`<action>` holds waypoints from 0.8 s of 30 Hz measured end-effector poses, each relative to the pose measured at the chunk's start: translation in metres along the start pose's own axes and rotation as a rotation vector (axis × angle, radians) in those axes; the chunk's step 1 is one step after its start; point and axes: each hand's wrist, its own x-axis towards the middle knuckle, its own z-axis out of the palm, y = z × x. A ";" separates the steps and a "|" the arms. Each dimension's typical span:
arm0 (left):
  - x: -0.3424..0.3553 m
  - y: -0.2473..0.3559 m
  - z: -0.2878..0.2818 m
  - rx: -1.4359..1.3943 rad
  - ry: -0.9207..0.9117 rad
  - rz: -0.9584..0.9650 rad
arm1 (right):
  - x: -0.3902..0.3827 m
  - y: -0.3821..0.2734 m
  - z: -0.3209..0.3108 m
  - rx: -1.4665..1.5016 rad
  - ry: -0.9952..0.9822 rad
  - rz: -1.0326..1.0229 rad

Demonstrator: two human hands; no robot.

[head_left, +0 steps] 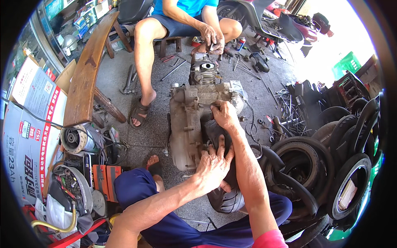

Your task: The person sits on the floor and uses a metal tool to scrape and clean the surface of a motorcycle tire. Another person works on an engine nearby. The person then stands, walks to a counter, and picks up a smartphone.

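A dirty metal scooter engine (185, 128) lies before me, its finned cylinder (206, 74) pointing toward the other person. My left hand (211, 167) rests with fingers spread on a black part (213, 132) along the engine's right side, just above a tyre (225, 200). Farther forward, my right hand (226, 115) is closed at the engine's upper right, thumb and index finger around something thin that I cannot make out. Across from me, a co-worker's hands (213, 39) are together over the cylinder end, pinching a small object.
A wooden bench (82, 82) runs along the left, near cardboard boxes (31, 124) and orange-black cases (107, 177). Tyres (345, 186) are piled at right, below scattered metal tools (285, 107). A co-worker sits opposite, one sandalled foot (140, 113) beside the engine; a scooter (269, 20) stands behind.
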 end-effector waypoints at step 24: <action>0.003 0.001 -0.003 -0.174 0.040 0.020 | 0.012 0.021 0.002 0.327 0.251 0.121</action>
